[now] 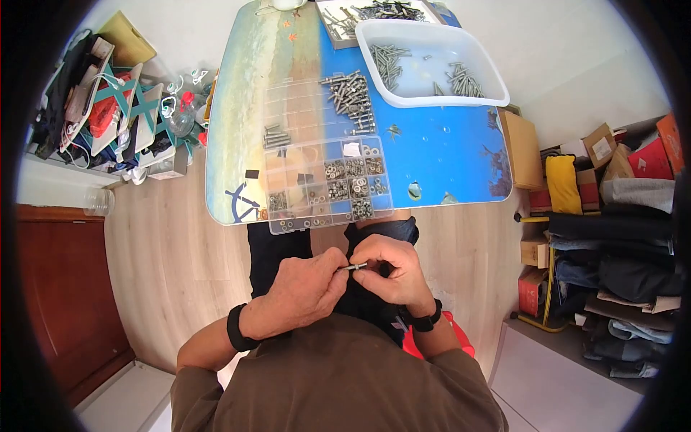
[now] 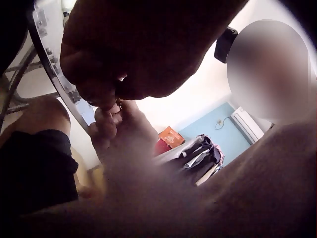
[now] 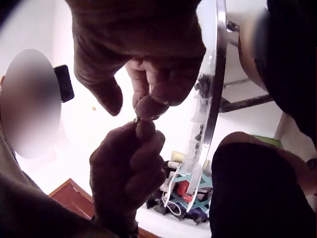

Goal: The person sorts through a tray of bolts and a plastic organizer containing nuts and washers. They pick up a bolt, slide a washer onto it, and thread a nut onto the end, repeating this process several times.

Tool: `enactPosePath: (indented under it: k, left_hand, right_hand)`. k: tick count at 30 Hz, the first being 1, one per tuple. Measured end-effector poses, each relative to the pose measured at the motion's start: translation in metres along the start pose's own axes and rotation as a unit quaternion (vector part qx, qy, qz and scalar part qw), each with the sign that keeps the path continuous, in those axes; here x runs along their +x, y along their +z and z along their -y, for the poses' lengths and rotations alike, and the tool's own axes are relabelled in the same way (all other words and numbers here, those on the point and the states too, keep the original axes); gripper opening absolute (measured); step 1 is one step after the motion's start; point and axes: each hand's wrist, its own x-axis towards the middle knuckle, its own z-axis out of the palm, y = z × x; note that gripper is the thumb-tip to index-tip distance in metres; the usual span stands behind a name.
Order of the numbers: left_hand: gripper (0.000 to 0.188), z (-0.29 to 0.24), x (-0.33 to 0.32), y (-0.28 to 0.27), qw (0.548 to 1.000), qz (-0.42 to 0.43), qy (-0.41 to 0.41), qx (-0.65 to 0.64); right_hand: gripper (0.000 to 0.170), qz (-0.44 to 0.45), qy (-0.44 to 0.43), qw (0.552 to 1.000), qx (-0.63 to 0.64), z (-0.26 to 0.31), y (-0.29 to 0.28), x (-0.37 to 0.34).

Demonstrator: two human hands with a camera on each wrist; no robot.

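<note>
In the head view a small metal bolt (image 1: pixel 348 268) with a wider piece near its right end is held above the lap. My left hand (image 1: pixel 302 288) pinches it between thumb and forefinger, the other fingers curled. From the other side my right hand (image 1: pixel 394 271) has curled fingers at the bolt's right end, its forefinger and thumb on either side. In the right wrist view the right hand (image 3: pixel 143 54) is above and the left hand (image 3: pixel 126 163) below, fingertips meeting at the bolt (image 3: pixel 138 119). The left wrist view is dark, and fingers hide most of the bolt there.
A compartment box (image 1: pixel 330 225) of nuts and washers lies at the table's near edge. Behind it, bolts (image 1: pixel 350 97) fill part of its lid. A white tub (image 1: pixel 432 102) of screws and a tray (image 1: pixel 338 43) of darker screws stand farther back.
</note>
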Motion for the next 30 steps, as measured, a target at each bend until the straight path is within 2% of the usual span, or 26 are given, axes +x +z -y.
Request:
enactPosePath:
  k: [3, 5, 9, 11, 15, 17, 20, 24, 26, 30]
  left_hand:
    - [0.006, 0.000, 0.002, 0.000, 0.999, 0.016, -0.006, -0.029]
    - [0.005, 0.003, 0.003, 0.003, 1.000, 0.009, 0.005, -0.011]
    - [0.004, 0.005, 0.005, 0.003, 1.000, -0.001, 0.009, 0.016]
    - [0.006, 0.006, 0.006, 0.004, 1.000, -0.004, 0.004, 0.015]
    - [0.011, 0.003, 0.010, 0.003, 1.000, -0.002, 0.002, 0.007]
    - [0.011, 0.001, 0.012, 0.002, 1.000, -0.002, -0.008, 0.001]
    - [0.010, 0.000, 0.014, -0.001, 0.999, -0.005, -0.026, -0.026]
    - [0.011, 0.003, 0.018, 0.000, 0.998, -0.010, -0.042, -0.055]
    - [0.011, -0.002, 0.019, 0.000, 0.998, -0.001, -0.045, -0.051]
    - [0.011, -0.004, 0.020, 0.002, 0.995, 0.003, -0.063, -0.074]
  right_hand:
    - [0.011, 0.002, 0.015, 0.998, 0.063, -0.001, -0.002, -0.001]
    - [0.015, 0.013, 0.051, 0.998, 0.035, -0.005, -0.003, 0.000]
    - [0.016, 0.055, 0.037, 0.997, -0.041, -0.008, -0.004, 0.002]
    - [0.015, 0.025, 0.068, 0.997, 0.024, -0.003, -0.004, 0.002]
    - [0.016, -0.021, 0.043, 0.995, 0.086, -0.005, -0.004, 0.002]
    - [0.024, 0.009, 0.028, 1.000, -0.007, -0.014, -0.007, 0.004]
    - [0.029, 0.031, 0.044, 0.997, -0.053, -0.018, -0.007, 0.001]
    - [0.030, 0.036, 0.073, 0.997, -0.001, -0.010, -0.012, 0.001]
    - [0.030, -0.010, 0.037, 0.999, 0.028, -0.010, -0.009, 0.003]
    - [0.031, -0.030, 0.025, 0.999, -0.011, -0.018, -0.011, 0.003]
